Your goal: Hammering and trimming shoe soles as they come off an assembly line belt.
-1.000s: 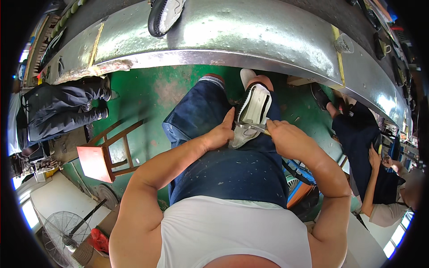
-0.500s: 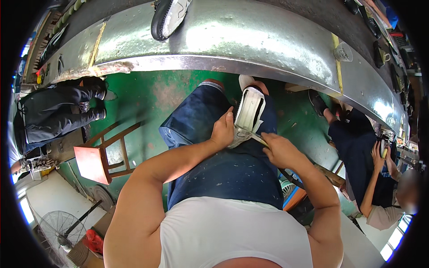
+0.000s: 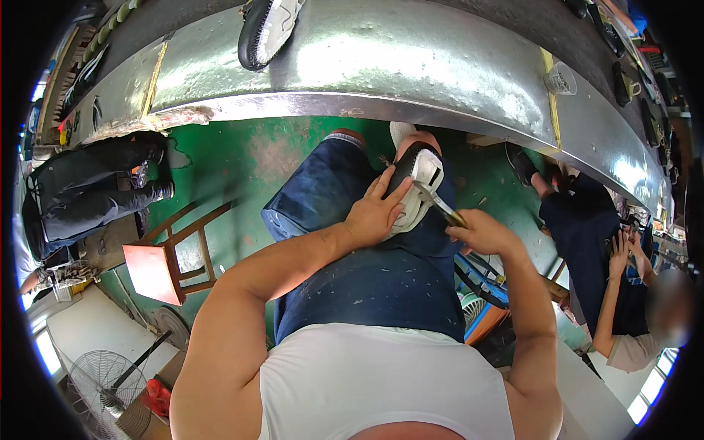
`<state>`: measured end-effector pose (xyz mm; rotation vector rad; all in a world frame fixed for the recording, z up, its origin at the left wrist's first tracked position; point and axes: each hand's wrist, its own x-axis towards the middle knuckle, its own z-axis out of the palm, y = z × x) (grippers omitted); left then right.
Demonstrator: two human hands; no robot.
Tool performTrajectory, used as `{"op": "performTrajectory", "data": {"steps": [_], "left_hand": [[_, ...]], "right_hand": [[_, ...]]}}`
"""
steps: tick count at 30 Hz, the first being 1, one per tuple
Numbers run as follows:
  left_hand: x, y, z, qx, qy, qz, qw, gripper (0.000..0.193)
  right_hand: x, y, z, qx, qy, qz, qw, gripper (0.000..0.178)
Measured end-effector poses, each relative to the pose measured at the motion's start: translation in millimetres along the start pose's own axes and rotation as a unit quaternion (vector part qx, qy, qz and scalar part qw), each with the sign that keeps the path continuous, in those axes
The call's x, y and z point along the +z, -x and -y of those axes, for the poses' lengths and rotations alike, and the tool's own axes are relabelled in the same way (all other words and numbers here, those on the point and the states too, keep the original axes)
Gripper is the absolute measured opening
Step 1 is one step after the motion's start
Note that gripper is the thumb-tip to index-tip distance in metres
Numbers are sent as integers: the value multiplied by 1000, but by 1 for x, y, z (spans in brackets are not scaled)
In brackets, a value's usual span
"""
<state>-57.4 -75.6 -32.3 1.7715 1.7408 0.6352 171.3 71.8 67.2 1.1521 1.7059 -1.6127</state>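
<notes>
A black and off-white shoe [image 3: 419,178] lies across my lap, over my blue-clad thigh. My left hand [image 3: 372,218] grips it from the left, fingers spread along its dark side, the thumb hidden. In my right hand [image 3: 480,232] is a pair of metal pincers [image 3: 435,201], closed in the fist by the handles. The head of the pincers is against the right side of the shoe, beside a dark slot; whether the jaws pinch the material is too small to tell.
Ahead runs a metal-topped workbench [image 3: 352,62], with another shoe [image 3: 268,33] and a clear cup [image 3: 560,78] on it. A wooden stool [image 3: 155,273] stands left, near a fan [image 3: 106,392]. Co-workers sit at both sides, one with hands [image 3: 623,253] at right.
The shoe has turned from its pale underside to its dark side. My left hand has shifted up and forward onto it. The pincers have moved up to its right side.
</notes>
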Motion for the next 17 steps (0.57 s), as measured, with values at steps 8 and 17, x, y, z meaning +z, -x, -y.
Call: {"op": "performTrajectory", "data": {"steps": [8, 17], "left_hand": [[-41, -17, -31, -52, -91, 182, 978, 63], [-27, 16, 1, -181, 229, 72, 954, 81]], "right_hand": [[29, -34, -1, -141, 179, -255, 940, 38], [55, -20, 14, -103, 198, -165, 961, 51]]}}
